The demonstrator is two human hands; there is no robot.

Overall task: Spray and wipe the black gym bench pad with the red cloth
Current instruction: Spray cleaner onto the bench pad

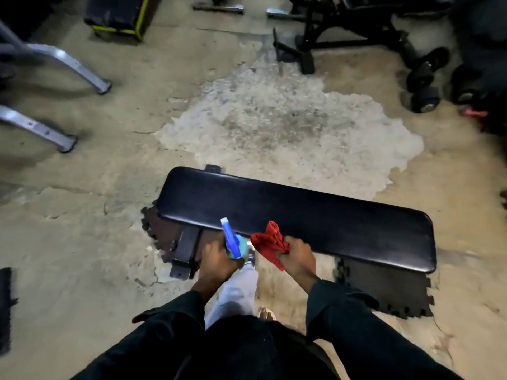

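Plastic spray bottle (231, 241), low centre of the frame, sits clamped in the left hand (216, 259); probably light and rigid, best held round the neck with a finger free for the trigger. Just right, the right hand (297, 256) bunches the soft, limp red cloth (270, 242) at the near edge of the bench pad (315, 215), whose black covering looks smooth, likely slick when wet.

Both hands (219, 256) (297, 257) fisted, forearms extended

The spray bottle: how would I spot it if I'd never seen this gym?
Find the long black bench pad lying across the worn floor. At its near edge, the person's left hand grips the spray bottle. Its blue nozzle sets it apart from the red cloth alongside.
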